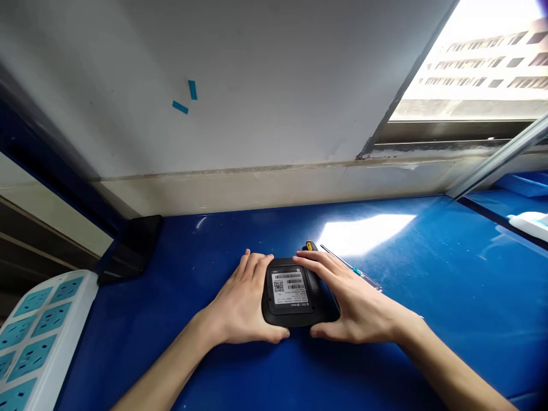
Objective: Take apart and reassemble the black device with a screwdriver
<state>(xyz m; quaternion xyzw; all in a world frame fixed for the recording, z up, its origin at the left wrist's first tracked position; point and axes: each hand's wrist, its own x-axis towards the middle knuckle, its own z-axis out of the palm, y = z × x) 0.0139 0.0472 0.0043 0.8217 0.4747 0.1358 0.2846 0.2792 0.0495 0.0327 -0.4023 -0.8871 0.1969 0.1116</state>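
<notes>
A black electronic device (295, 320) with rounded corners rests label side up on the blue tabletop, or just above it; I cannot tell which. Its recessed panel bears a grey label (290, 288) with a QR code and several barcodes. My left hand (244, 302) grips the left side, thumb at the near edge and fingers over the far corner. On the opposite side, my right hand (349, 294) holds it with the fingertips at the far edge and the thumb near the front. Behind my right fingers, a screwdriver (359, 273) and a black-and-yellow object (310, 245) are partly hidden.
A white power strip (83, 319) with teal sockets lies at the left edge. Beyond it stands a black stand-like object (132, 248). A wall (257, 85) with two blue tape pieces borders the table (205, 234) at the back. A metal frame (500, 154) rises at right.
</notes>
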